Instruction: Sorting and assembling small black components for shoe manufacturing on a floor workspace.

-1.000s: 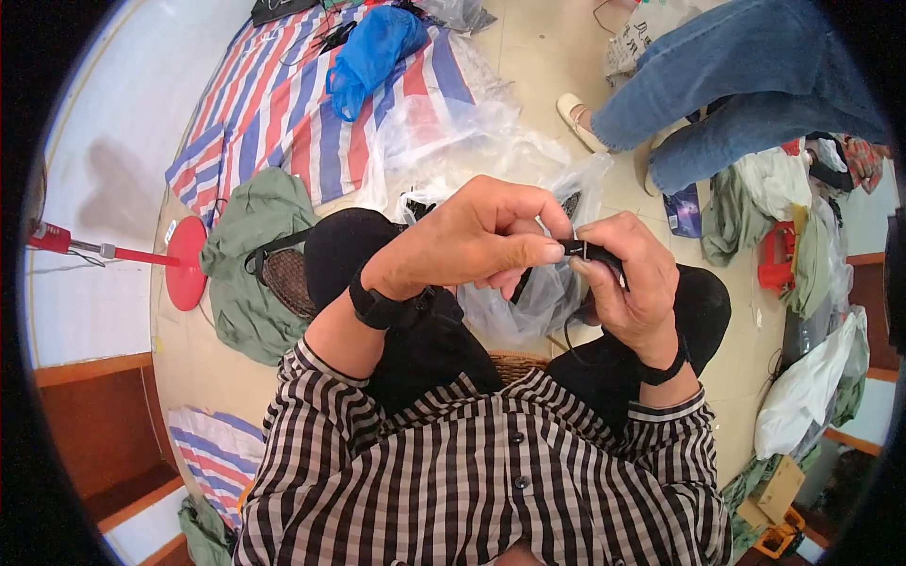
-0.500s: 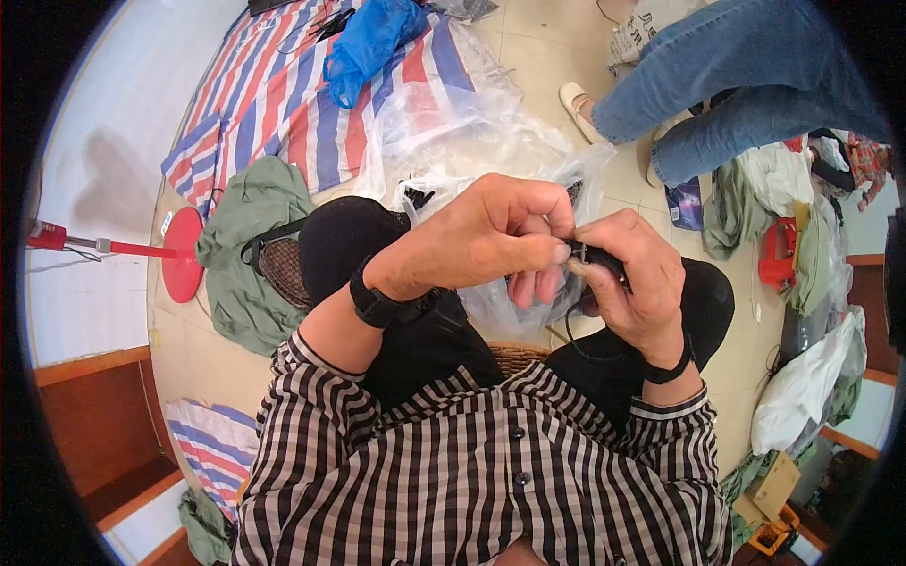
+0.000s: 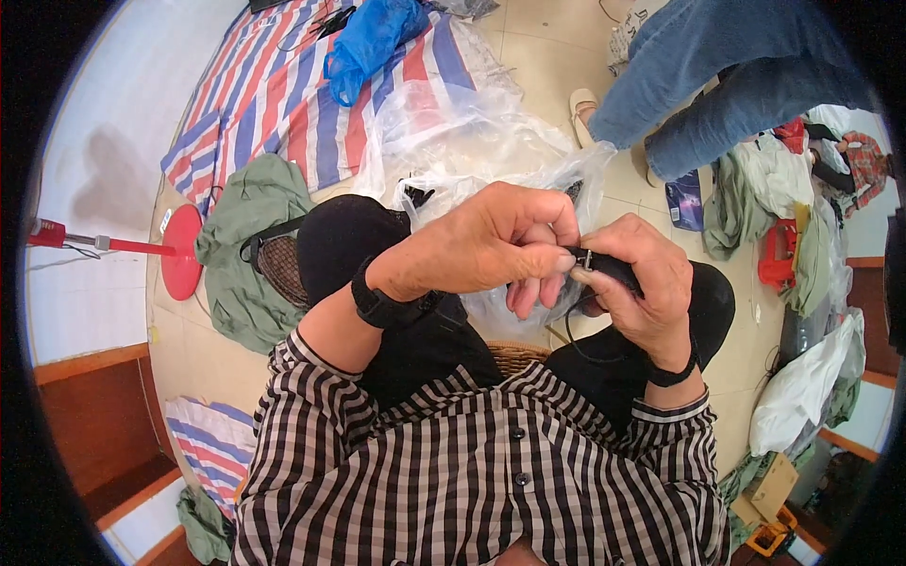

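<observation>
Between my raised hands is a small black piece point(image 3: 615, 272) with a bright metal bit at its end; its kind cannot be made out. My right hand point(image 3: 653, 281) is closed around it, thumb and forefinger by the metal. My left hand point(image 3: 505, 243) pinches the end of the piece with thumb and forefinger, its other fingers curled loosely below. A thin dark cord point(image 3: 573, 332) hangs under my right hand. Below and beyond the hands lies a clear plastic bag point(image 3: 453, 141) with dark items inside, partly hidden by them.
A striped sheet point(image 3: 283, 104) with a blue plastic bag point(image 3: 373, 42) covers the far left floor. Green cloth point(image 3: 250, 208) lies beside my left knee, near a red round stand base point(image 3: 182, 253). A person in jeans point(image 3: 717, 104) stands far right; bags and a red stool point(image 3: 778, 255) line the right.
My right hand has shifted slightly and more of the black piece and its metal bit shows. The person in jeans has moved a little. My left hand keeps its pinch.
</observation>
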Demonstrator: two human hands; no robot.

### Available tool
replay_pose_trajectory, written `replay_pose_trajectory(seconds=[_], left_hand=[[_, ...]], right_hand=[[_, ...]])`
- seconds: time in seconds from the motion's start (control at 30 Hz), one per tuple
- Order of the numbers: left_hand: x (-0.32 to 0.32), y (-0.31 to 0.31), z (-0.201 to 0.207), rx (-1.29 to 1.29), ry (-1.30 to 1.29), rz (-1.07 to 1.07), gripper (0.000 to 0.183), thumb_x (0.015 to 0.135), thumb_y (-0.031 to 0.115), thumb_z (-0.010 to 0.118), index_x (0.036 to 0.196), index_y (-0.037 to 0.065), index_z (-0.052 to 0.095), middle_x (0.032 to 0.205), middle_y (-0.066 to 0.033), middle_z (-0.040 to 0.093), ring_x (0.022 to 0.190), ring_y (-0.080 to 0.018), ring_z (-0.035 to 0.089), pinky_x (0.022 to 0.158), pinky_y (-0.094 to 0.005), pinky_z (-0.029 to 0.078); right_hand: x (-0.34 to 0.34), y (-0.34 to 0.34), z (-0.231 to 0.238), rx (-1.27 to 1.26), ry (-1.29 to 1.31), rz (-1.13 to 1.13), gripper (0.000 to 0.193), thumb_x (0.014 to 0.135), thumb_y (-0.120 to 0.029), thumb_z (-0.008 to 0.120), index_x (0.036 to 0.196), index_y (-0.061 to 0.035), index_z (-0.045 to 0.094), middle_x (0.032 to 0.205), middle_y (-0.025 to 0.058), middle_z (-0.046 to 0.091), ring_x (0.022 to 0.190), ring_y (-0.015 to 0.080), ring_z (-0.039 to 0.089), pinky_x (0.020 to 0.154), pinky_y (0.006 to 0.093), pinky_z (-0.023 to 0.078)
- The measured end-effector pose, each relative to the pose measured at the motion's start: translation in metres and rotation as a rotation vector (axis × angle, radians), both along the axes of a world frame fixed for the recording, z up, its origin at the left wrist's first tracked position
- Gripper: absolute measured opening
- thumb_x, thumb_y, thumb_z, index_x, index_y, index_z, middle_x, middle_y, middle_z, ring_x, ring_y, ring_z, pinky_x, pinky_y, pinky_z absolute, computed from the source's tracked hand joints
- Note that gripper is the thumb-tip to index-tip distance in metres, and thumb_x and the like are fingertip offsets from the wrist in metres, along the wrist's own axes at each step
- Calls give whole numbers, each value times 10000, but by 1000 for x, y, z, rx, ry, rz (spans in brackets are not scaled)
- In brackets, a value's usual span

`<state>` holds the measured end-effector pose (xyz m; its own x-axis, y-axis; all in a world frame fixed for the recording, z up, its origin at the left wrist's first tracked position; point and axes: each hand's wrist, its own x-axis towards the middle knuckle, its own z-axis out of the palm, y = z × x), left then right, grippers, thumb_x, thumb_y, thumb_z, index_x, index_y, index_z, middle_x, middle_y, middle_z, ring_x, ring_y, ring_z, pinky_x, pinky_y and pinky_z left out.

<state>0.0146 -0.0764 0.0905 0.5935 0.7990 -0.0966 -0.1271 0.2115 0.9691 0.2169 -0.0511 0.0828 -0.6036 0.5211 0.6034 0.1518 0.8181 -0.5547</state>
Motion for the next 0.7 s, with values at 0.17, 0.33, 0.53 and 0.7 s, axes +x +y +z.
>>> replay_pose_trajectory(seconds=[0.17,0.33,0.53,0.7], left_hand=[[2,-1,-3,-1,0,17,52,848,56,526,869,14,503,636,-54,613,456,-78,559,385,-177,403],[7,-2,-2,-17,61,61,44,829,47,523,832,8,505,583,-54,596,420,-70,529,364,-184,367],[9,-3,-4,-1,94,114,51,826,58,530,816,13,509,575,-58,594,410,-69,516,356,-189,351],[11,-4,-9,16,102,128,51,827,56,527,805,13,510,566,-56,586,407,-68,511,355,-190,350]], right_hand=[[1,2,1,-7,-34,26,293,642,-73,711,889,-7,566,770,108,589,650,270,568,565,322,457],[5,1,6,-165,-118,26,294,652,-60,707,912,-11,579,787,114,602,684,267,596,603,315,465],[15,7,15,-591,-71,127,245,700,-42,656,931,14,597,825,123,628,743,234,625,650,280,462],[15,8,8,-559,-115,111,244,722,-47,638,954,14,595,821,114,629,723,218,622,634,273,459]])
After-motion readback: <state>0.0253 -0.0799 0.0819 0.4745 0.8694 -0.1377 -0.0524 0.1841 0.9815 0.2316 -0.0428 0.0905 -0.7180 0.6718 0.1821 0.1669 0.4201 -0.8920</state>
